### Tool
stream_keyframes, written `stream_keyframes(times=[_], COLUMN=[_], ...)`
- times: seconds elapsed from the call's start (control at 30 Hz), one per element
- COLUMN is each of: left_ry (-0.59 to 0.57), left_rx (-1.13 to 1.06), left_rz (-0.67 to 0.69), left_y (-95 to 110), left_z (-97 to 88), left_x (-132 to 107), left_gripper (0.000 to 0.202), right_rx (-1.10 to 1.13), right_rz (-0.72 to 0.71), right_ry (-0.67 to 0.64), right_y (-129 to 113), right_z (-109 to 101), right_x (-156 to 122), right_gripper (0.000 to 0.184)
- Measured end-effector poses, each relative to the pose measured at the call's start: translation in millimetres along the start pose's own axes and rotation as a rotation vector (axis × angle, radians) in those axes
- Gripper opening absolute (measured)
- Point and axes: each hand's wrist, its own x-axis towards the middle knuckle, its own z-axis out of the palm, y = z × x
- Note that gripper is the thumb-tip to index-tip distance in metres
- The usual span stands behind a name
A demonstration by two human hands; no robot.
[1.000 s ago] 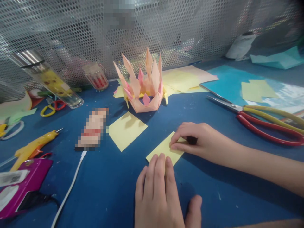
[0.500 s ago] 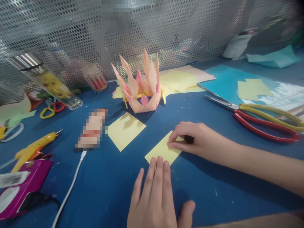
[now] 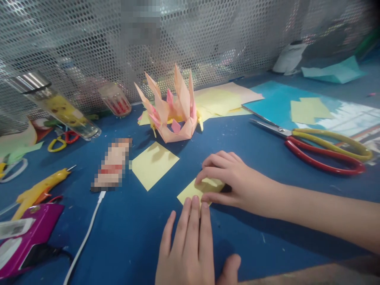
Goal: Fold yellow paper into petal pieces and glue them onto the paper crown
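A small pale yellow piece of paper [image 3: 190,192], seemingly folded in half, lies on the blue table under both hands. My left hand [image 3: 190,241] is flat with fingers outstretched, its fingertips pressing the paper's near edge. Over the paper's right part rests my right hand [image 3: 234,178], thumb and fingers apart and touching the sheet. It covers that end of the paper. Just to the left is a flat yellow paper square [image 3: 154,164]. Behind it stands a peach and pink folded-paper crown shape [image 3: 178,126].
Large scissors [image 3: 323,150] with red and yellow handles lie at right. A glass bottle [image 3: 68,111], a yellow glue gun [image 3: 44,188], a purple box [image 3: 32,241] and a white cable [image 3: 86,237] occupy the left. More paper sheets [image 3: 222,99] lie along the metal mesh [image 3: 208,43].
My right hand has opened from a pinch at the paper's right end and moved left and nearer, spreading over it. My left hand stays pressed on the paper. The view has shifted slightly.
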Motion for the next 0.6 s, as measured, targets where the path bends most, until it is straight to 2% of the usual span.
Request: stream_keyframes(times=[0.13,0.3,0.43,0.5,0.6], left_ry=[-0.032,-0.091,-0.092,-0.099,-0.118], left_rx=[0.003,-0.031,-0.013,-0.02,-0.042], left_rz=[0.13,0.176,0.208,0.184,0.074], left_y=[-10.4,-29.1,-32.3,-29.9,-25.4], left_z=[-6.6,-18.9,-21.5,-21.4,-21.3], left_x=[2.9,-0.5,-6.8,-9.0,-10.1], left_gripper=[0.057,0.049,0.046,0.046,0.047], right_rx=[0.008,0.043,0.075,0.073,0.079], right_rz=[0.047,0.157,0.199,0.16,0.054], right_ry=[-0.014,-0.021,-0.03,0.018,0.19], right_y=[4.2,19.9,25.3,24.0,16.7], right_z=[-5.1,-19.2,-25.3,-24.8,-22.2], right_x=[-0.4,-3.4,-3.8,-3.4,-3.0], right_gripper=[0.019,0.037,0.047,0.045,0.041])
